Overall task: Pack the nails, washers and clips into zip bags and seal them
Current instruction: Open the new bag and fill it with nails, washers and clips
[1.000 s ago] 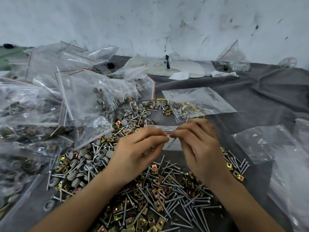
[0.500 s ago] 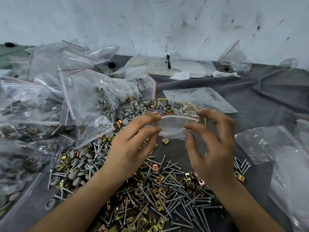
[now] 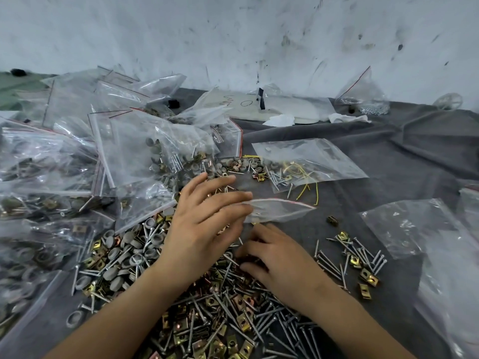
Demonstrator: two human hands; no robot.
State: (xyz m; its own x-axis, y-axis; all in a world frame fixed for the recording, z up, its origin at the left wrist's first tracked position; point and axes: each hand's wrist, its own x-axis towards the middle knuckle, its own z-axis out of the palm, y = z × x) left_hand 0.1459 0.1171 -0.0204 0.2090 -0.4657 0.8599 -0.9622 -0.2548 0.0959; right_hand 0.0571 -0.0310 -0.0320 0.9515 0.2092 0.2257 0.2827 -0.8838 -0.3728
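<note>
Now the left hand point(image 3: 207, 218) pinches the zip bag point(image 3: 281, 209) toward three o'clock; at five o'clock, the right hand point(image 3: 281, 259) curls into the nails point(image 3: 269, 320), grasp unclear.

Soft even light, glare on plastic, wide-angle bending, blurred edges.

grey cloth point(image 3: 404, 154) covers the table, wrinkled at the right. loose nails point(image 3: 272, 322), clips point(image 3: 368, 276) and washers point(image 3: 153, 239) are heaped at the near middle. filled bags point(image 3: 129, 151) pile up on the left. a flat bag point(image 3: 311, 156) lies behind the heap, an empty bag point(image 3: 404, 224) at the right, white paper point(image 3: 293, 110) by the wall.
</note>
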